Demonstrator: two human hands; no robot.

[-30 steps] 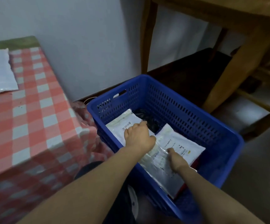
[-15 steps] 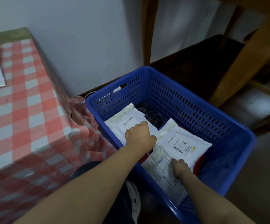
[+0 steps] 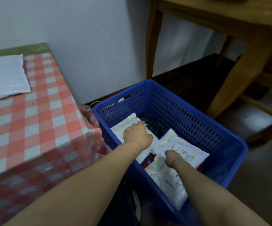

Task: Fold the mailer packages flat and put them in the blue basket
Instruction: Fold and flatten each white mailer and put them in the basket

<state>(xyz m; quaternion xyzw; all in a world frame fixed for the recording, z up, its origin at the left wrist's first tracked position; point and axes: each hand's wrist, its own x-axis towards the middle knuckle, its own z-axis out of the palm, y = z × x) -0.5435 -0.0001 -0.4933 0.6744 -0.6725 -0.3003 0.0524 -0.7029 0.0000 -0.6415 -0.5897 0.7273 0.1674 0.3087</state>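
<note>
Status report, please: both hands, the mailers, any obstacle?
Left hand pressing white mailer in blue basket. Right hand on labelled mailer. One mailer on checkered table. No obstacle seen.

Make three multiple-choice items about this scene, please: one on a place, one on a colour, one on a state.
1. Where is the left hand?
A. on the checked tablecloth
B. inside the basket, on a white mailer
C. on the wooden table leg

2. What colour is the basket?
A. blue
B. green
C. grey

3. How does the white mailer on the checked tablecloth lie?
A. rolled into a tube
B. standing on its edge
C. flat, with no hand on it

Answers:
1 B: the left hand rests on a white mailer at the basket's near-left corner.
2 A: its slotted walls and rim are blue.
3 C: the mailer on the cloth lies flat, and both the left hand and the right hand are in the basket.
</note>
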